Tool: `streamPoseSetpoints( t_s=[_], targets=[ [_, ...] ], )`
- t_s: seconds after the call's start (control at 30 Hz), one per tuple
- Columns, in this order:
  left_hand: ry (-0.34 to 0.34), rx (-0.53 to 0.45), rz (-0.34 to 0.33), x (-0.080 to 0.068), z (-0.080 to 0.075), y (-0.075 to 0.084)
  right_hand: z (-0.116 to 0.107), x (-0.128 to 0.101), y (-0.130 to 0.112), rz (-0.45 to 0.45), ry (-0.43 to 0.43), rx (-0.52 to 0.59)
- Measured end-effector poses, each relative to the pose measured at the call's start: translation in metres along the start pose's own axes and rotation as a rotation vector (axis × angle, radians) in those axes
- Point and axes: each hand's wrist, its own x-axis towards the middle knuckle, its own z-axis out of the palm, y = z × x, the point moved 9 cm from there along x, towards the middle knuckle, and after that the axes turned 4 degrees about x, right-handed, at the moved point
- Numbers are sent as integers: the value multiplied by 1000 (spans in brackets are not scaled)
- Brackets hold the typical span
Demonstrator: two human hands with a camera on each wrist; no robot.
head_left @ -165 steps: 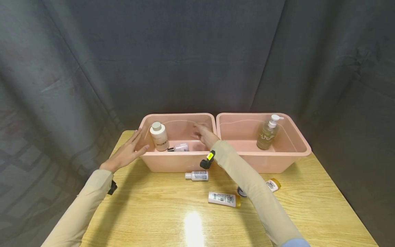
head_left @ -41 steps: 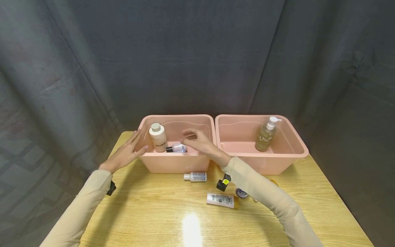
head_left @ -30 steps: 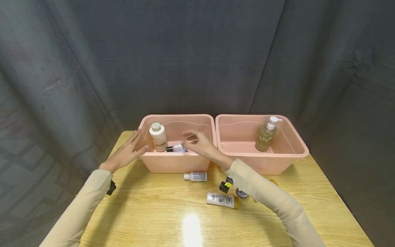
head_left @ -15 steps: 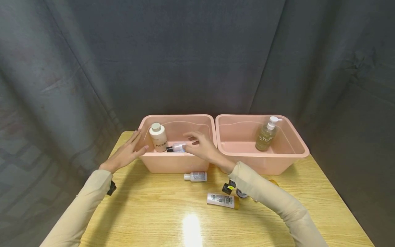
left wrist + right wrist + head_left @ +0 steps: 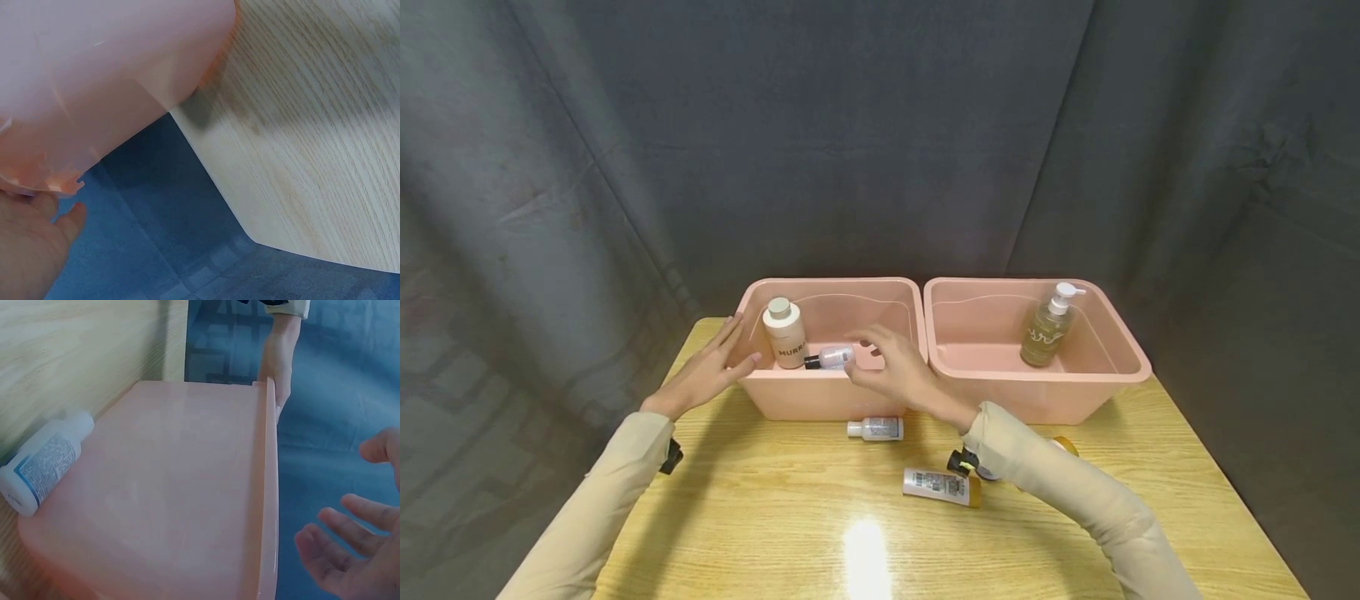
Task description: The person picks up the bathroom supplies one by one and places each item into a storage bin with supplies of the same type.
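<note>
Head view: near the pale black-capped bottle in the left oblong pink plastic bin, the empty right hand, apparently reaching, would next need a pinch; the straight-fingered left hand touches the bin

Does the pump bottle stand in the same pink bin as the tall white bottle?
No: the pump bottle stands in the right bin, while the tall white bottle stands in the left bin.

Free room behind black-capped bottle
</note>
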Motion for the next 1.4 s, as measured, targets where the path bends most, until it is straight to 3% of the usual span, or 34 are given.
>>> streamPoseSetpoints(
  t_s=[0.63,1.03,1.4],
  targets=[
    [4,46,20,0,-2,1,1,-20,-19,-145,9,-119],
    [0,44,24,0,-3,2,12,-34,-22,-129,-78,-180],
    [2,50,28,0,-2,2,17,-47,-20,-151,-102,-207]
  ],
)
